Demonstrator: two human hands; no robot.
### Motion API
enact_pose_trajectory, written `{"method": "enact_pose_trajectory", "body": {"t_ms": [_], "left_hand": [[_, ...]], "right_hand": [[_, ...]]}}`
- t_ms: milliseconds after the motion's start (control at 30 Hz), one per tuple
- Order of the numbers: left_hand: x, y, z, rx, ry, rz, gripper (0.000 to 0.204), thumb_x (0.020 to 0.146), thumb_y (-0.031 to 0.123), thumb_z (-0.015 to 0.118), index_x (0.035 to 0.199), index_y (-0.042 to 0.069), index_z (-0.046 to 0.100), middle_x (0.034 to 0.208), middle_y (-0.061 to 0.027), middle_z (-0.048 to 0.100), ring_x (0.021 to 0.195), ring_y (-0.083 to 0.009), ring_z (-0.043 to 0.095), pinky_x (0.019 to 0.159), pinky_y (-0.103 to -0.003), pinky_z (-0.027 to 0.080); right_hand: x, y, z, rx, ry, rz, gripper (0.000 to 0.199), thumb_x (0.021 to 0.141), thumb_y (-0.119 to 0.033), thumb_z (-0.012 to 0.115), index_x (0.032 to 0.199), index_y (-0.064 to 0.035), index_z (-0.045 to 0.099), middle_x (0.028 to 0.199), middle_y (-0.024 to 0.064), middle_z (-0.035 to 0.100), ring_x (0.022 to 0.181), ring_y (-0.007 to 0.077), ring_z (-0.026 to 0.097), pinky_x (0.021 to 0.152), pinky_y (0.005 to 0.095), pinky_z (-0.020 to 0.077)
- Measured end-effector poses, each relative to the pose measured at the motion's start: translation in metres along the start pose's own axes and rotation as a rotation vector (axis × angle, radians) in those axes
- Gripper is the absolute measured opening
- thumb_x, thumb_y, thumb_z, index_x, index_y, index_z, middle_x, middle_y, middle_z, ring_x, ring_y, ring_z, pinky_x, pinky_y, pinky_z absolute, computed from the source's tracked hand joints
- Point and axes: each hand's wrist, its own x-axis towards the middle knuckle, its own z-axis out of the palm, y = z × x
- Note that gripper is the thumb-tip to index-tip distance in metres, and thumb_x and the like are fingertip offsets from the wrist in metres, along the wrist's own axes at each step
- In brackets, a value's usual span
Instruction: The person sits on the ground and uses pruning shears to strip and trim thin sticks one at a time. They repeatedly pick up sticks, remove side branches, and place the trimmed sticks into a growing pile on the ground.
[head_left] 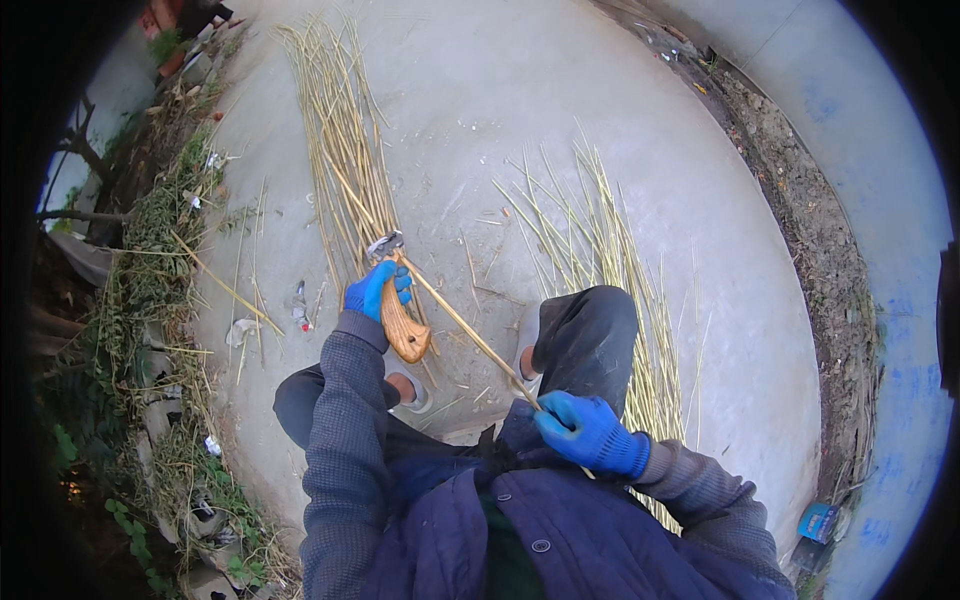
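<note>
Left hand [378, 290]: closed round wooden-handled tool [403, 325]; blade end against the stalk [465, 328]
Right hand [585, 430]: gripping stalk's near end
Ground [480, 110]: two stalk bundles [345, 170]

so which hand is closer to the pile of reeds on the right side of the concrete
Right. The right hand, gripping one end of a single reed, sits just beside the right pile of reeds. The left hand, holding a wooden-handled tool, is over the left pile.
</note>
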Motion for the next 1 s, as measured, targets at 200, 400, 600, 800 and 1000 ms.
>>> {"method": "enact_pose_trajectory", "body": {"t_ms": [200, 400, 600, 800, 1000], "left_hand": [[0.009, -0.003, 0.060, 0.082, -0.201, -0.023, 0.043, 0.091, 0.025, 0.067, 0.119, -0.006, 0.061, 0.102, -0.0149, 0.068, 0.089, -0.0271, 0.068, 0.073, -0.036, 0.059], [-0.035, -0.031, 0.127, 0.108, -0.257, -0.146, 0.039, 0.090, 0.023, 0.067, 0.114, -0.007, 0.061, 0.102, -0.0162, 0.068, 0.086, -0.0281, 0.069, 0.069, -0.036, 0.060], [-0.067, -0.060, 0.145, 0.111, -0.345, -0.216, 0.041, 0.090, 0.027, 0.066, 0.116, -0.005, 0.062, 0.105, -0.0137, 0.068, 0.084, -0.0232, 0.067, 0.069, -0.034, 0.058], [-0.047, -0.069, 0.130, 0.102, -0.378, -0.180, 0.045, 0.089, 0.029, 0.067, 0.119, -0.004, 0.061, 0.108, -0.0144, 0.067, 0.089, -0.0245, 0.066, 0.075, -0.036, 0.056], [0.047, 0.005, 0.073, 0.037, -0.053, 0.087, 0.049, 0.090, 0.031, 0.066, 0.126, -0.001, 0.057, 0.111, -0.0141, 0.064, 0.094, -0.0236, 0.064, 0.082, -0.036, 0.054]], "right_hand": [[-0.081, -0.004, -0.075, 0.122, -0.220, 0.406, 0.021, 0.096, -0.019, 0.057, 0.107, -0.0020, 0.061, 0.075, 0.0111, 0.066, 0.063, 0.0169, 0.066, 0.058, 0.0299, 0.0519], [-0.035, 0.018, -0.075, 0.577, -0.168, 0.475, 0.042, 0.102, -0.028, 0.048, 0.134, 0.0001, 0.049, 0.080, 0.0074, 0.067, 0.059, 0.0102, 0.060, 0.057, 0.0237, 0.0519], [0.040, 0.047, -0.049, 0.439, -0.094, 0.371, 0.034, 0.102, -0.029, 0.047, 0.118, -0.0027, 0.062, 0.071, 0.0050, 0.063, 0.055, 0.0093, 0.057, 0.050, 0.0247, 0.0481], [0.017, 0.048, -0.048, 0.349, -0.075, 0.340, 0.029, 0.100, -0.028, 0.049, 0.105, -0.0040, 0.065, 0.073, 0.0067, 0.064, 0.058, 0.0110, 0.060, 0.056, 0.0274, 0.0501], [-0.068, 0.049, -0.076, -0.055, -0.230, 0.206, 0.030, 0.102, -0.030, 0.048, 0.112, -0.0074, 0.064, 0.076, 0.0074, 0.067, 0.064, 0.0123, 0.064, 0.063, 0.0291, 0.0538]]}}
